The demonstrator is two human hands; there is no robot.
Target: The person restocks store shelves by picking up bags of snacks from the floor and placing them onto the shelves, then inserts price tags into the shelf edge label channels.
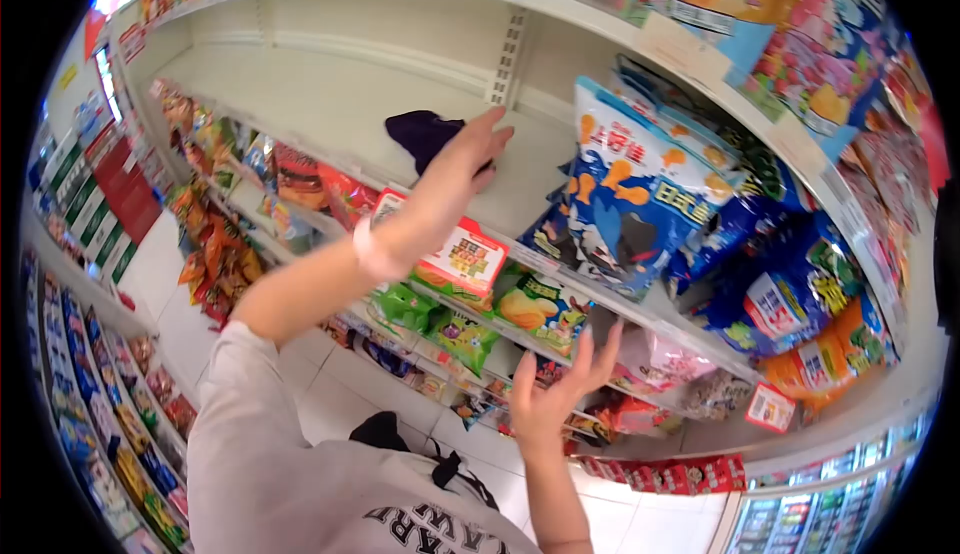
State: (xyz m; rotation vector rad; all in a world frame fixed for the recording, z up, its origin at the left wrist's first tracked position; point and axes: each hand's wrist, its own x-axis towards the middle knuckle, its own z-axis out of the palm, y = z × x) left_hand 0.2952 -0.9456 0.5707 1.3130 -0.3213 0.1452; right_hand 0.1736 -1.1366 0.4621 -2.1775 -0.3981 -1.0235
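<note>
"Well, where's the dark purple crumpled fabric cloth (415, 134)?"

"On the white metal shelf (300, 84), partly beneath the left hand (460, 159). Most of it shows beyond the hand, towards the left of the view; a dark scrap shows by the fingers."

"Why that hold?"

"Judgement only: palm seems laid over it, to press it against the flat surface. Fingers stretch past it, slightly parted. Whether any of them grip a fold underneath, I cannot tell."

"And the right hand (557, 404)?"

"Raised in front of the lower shelves, fingers spread and curved upward, nothing between them. Possibly for balance while the other arm reaches; a guess."

"Noted. Glossy blue-and-white plastic snack bag (650, 184)?"

"Propped upright, front outward, near the shelf edge, more bags behind. Presumably set so its face shows. Red-and-white rectangular card (470, 259) fixed at the edge too, probably for customers to read."

"What's obscured?"

"Left forearm, with its pale pink wristband (375, 254), covers part of the edge and the card's left side. Small print unreadable. Dark lettering (400, 522) on the light grey short-sleeved shirt (250, 434) runs off the bottom. Soft black shape (378, 432) above the floor: unclear what. Lens's dark border cuts the outer racks."
</note>
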